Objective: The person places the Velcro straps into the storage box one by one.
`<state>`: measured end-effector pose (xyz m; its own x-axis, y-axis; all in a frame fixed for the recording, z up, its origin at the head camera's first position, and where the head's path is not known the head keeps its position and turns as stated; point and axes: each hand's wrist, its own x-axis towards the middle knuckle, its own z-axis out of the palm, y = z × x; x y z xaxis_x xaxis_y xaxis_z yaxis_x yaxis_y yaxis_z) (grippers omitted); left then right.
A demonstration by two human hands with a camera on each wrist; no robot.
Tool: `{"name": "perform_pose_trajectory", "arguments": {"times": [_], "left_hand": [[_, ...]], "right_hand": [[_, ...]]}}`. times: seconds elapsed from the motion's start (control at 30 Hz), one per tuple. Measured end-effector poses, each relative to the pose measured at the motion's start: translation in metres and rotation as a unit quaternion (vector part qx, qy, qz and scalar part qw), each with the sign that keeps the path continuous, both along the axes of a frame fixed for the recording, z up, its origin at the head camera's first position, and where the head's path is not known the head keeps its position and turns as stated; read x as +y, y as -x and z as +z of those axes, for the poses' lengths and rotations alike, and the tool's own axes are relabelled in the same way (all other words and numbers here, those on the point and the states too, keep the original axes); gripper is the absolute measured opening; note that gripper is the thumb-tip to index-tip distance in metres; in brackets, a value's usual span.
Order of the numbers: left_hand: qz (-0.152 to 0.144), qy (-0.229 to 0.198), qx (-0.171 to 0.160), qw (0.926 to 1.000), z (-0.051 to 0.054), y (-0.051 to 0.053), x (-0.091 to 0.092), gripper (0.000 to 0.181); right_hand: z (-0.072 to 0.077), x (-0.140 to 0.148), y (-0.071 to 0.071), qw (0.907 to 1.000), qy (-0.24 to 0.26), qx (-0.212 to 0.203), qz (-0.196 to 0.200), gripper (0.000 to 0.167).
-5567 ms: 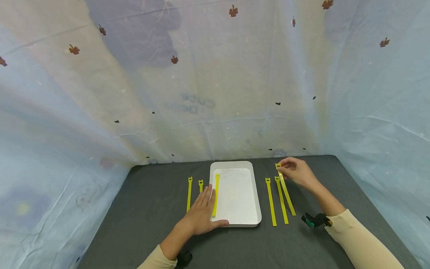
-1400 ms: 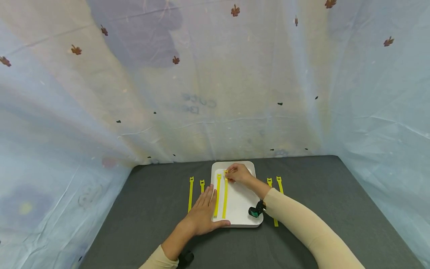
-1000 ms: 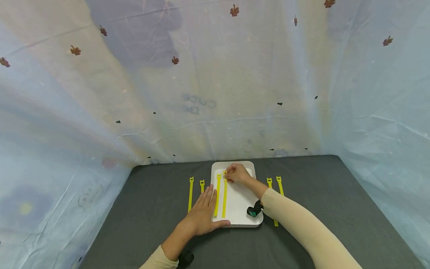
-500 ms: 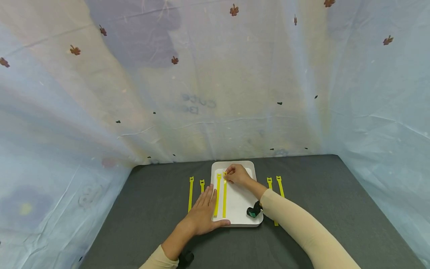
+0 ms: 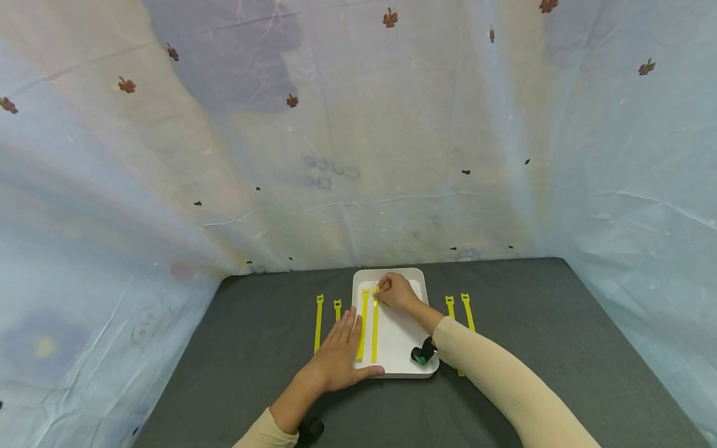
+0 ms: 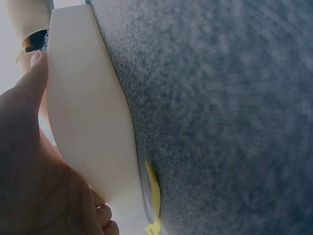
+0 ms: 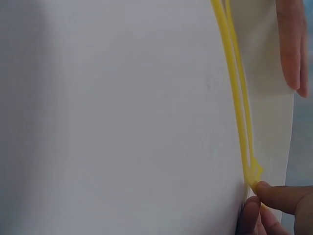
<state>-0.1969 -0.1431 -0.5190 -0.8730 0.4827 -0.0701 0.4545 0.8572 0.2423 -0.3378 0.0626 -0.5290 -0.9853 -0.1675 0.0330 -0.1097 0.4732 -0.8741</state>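
A white tray (image 5: 400, 339) lies on the dark cloth, with two yellow straps side by side in its left part. My right hand (image 5: 396, 292) pinches the head end of the inner strap (image 5: 374, 333) between thumb and fingers; the right wrist view shows the pinch on this strap (image 7: 235, 93) too. The other strap (image 5: 363, 326) lies just left of it. Along the tray's left edge my left hand (image 5: 335, 354) rests with straight fingers, thumb at the near left corner. In the left wrist view the left hand (image 6: 49, 181) lies against the outer wall of the tray (image 6: 93, 107).
Left of the tray lie two yellow straps (image 5: 318, 323) (image 5: 337, 308), one partly under the left hand. On the right are two more straps (image 5: 450, 305) (image 5: 468, 311), partly hidden by the right sleeve (image 5: 493, 367). A patterned sheet (image 5: 358, 137) hangs behind and beside the table.
Earlier my right hand held a strap right of the tray; that strap is now inside it, beside the first. Over the last second the right hand has barely moved. The left hand stays in place.
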Motion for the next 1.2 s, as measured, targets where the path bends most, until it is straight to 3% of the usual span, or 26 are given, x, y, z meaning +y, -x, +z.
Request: {"name": "perform_pose_trajectory", "arguments": {"times": [0.4,0.77,1.0,1.2], "left_hand": [[0.0,-0.003,0.003,1.0,-0.001,0.0,-0.001,0.125],[0.008,0.005,-0.012,0.9999,-0.002,-0.001,-0.001,0.126],[0.005,0.0,-0.008,1.0,-0.003,0.0,-0.001,0.126],[0.009,-0.004,-0.013,0.9999,-0.001,-0.001,0.0,0.125]], "right_hand": [[0.006,0.001,-0.007,0.999,-0.039,-0.013,-0.018,0.027],[0.017,0.007,-0.012,0.9986,0.0,-0.052,0.007,0.023],[0.034,0.02,-0.018,0.9987,0.028,-0.036,0.022,0.023],[0.046,0.036,-0.026,0.9972,0.052,-0.046,0.027,0.026]]}}
